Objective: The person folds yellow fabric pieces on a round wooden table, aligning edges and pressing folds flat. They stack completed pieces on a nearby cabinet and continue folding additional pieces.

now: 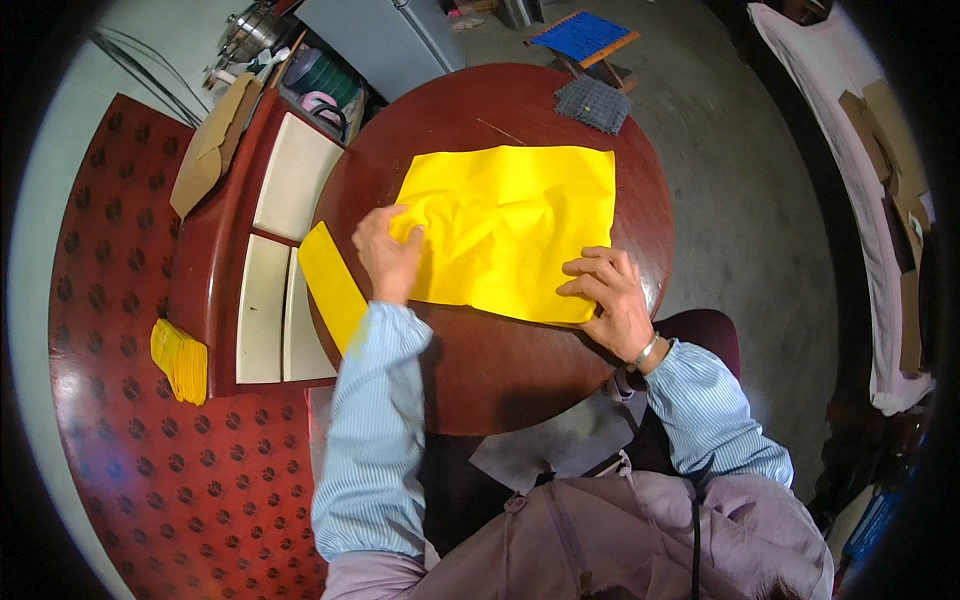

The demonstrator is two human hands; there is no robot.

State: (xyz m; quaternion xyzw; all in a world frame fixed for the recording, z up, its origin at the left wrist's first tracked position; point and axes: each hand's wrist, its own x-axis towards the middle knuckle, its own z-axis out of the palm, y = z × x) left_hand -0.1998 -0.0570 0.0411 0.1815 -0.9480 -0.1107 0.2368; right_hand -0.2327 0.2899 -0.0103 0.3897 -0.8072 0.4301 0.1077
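A large yellow sheet (510,220), thin and lightly creased like cloth or paper, lies across the round red-brown table (500,380). My left hand (388,255) is at the sheet's left edge, its fingers curled and the thumb over the yellow surface. At the near right corner, my right hand (615,300) has bent fingers on top of the sheet, with the thumb mostly hidden near the border. Left of my left hand, a narrow folded yellow piece (333,285) rests at the table's rim.
A cabinet (275,300) with pale drawers stands close on the left. A bundle of yellow pieces (180,362) is beside it. On the table's far right side lies a grey textured cloth (593,105). Behind it is a blue-topped folding stool (583,38). Cardboard (893,150) lies at the far right.
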